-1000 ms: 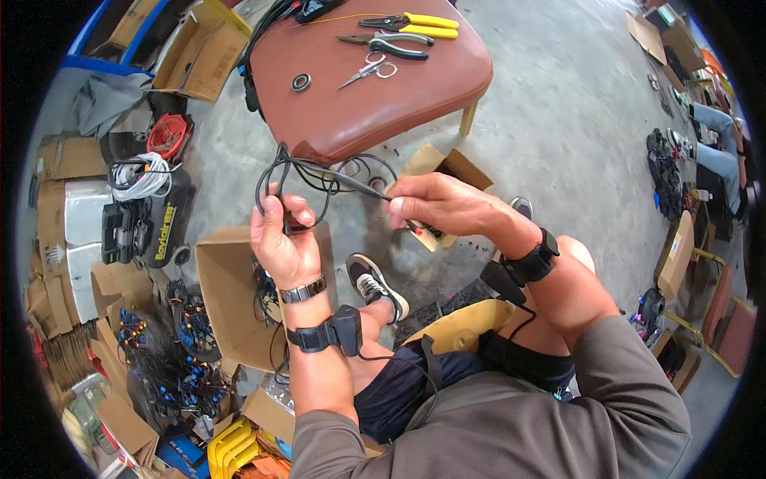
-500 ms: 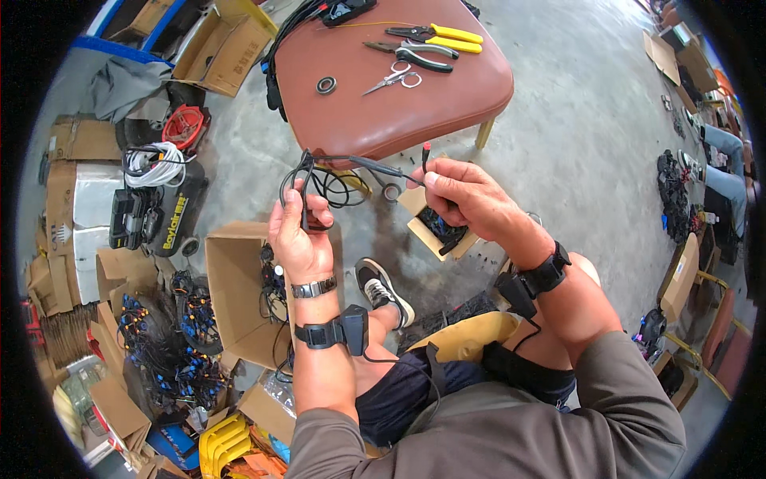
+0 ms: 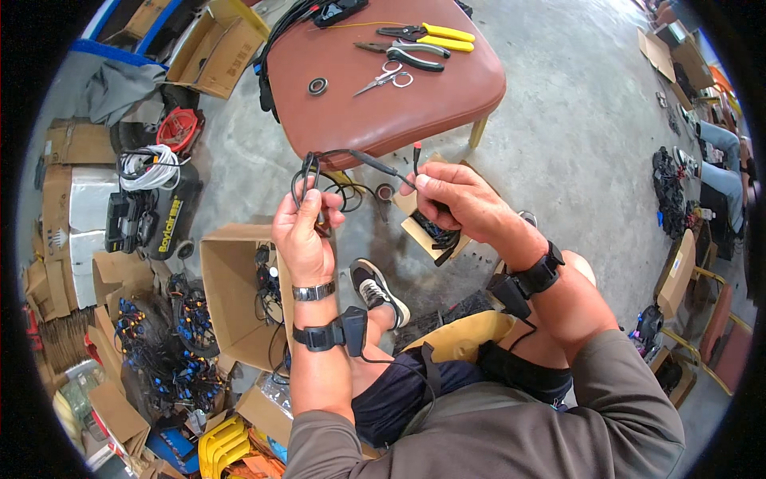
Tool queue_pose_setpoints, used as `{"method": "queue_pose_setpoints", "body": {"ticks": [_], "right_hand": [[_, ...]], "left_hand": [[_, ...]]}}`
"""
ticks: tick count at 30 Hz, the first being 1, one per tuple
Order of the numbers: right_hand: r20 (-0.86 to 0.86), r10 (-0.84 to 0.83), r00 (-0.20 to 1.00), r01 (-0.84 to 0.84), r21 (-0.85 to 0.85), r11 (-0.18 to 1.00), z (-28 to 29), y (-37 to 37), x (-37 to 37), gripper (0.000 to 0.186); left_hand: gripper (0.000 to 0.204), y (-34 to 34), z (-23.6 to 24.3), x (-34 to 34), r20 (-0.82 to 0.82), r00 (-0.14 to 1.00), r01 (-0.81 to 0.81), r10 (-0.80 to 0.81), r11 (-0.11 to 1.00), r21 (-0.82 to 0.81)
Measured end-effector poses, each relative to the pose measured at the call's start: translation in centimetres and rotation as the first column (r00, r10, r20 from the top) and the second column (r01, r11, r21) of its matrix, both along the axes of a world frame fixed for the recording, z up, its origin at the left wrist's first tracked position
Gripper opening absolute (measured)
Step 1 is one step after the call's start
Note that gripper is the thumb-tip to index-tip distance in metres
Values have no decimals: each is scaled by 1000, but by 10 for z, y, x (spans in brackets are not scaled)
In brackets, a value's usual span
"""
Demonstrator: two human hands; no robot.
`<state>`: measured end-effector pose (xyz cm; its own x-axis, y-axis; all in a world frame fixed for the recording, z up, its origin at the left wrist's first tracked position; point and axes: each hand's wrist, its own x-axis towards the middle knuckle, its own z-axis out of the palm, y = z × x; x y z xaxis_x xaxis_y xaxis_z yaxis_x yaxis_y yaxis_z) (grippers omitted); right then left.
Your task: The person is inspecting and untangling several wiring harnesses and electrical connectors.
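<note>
Bunched loops of black cable (image 3: 351, 152) are held in my left hand (image 3: 307, 239), its fingers curled round them. A thicker sleeved stretch of the cable runs across to my right hand (image 3: 463, 199), which pinches it between thumb and fingers. A short end with a red tip (image 3: 416, 146) sticks up from the right-hand grip. More of the cable hangs in coils below and behind the left hand. Both hands are in front of the near edge of a reddish-brown padded stool (image 3: 383, 112), apart from each other.
On the stool lie scissors (image 3: 384, 78), grey-black pliers (image 3: 411, 56), yellow-handled wire strippers (image 3: 439, 36) and a black tape roll (image 3: 317, 86). A small open carton (image 3: 415, 231) stands on the floor below my right hand. At left are a large carton (image 3: 231, 303) and heaped wire bundles (image 3: 167, 359).
My hands have come slightly closer together, and the cable between them bows up more. Both hands keep their hold. The whole view has shifted a little.
</note>
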<state>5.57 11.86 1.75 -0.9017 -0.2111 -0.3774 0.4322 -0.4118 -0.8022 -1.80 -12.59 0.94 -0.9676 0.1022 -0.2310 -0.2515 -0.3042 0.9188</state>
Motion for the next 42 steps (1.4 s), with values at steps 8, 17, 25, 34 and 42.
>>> {"method": "queue_pose_setpoints", "body": {"ticks": [8, 17, 25, 34, 42], "right_hand": [[-56, 51, 997, -38, 214, 976, 3, -3, -2, 22], [-103, 80, 991, -27, 438, 899, 0, -10, 1, 18], [-162, 9, 987, 8, 103, 995, -11, -26, 5, 22], [-55, 46, 997, -38, 141, 989, -9, -17, 3, 10], [48, 78, 996, -85, 170, 982, 6, -13, 3, 15]], "left_hand": [[23, -2, 3, -1, -17, 999, 54, -52, 992, 117], [25, 11, 1, 14, -80, 986, 156, -149, 983, 100], [27, 46, -12, 43, -121, 982, 152, -142, 986, 73], [19, 43, -7, 43, -25, 981, 192, -190, 973, 125], [26, 41, -5, 41, 25, 980, 190, -196, 970, 149]]}}
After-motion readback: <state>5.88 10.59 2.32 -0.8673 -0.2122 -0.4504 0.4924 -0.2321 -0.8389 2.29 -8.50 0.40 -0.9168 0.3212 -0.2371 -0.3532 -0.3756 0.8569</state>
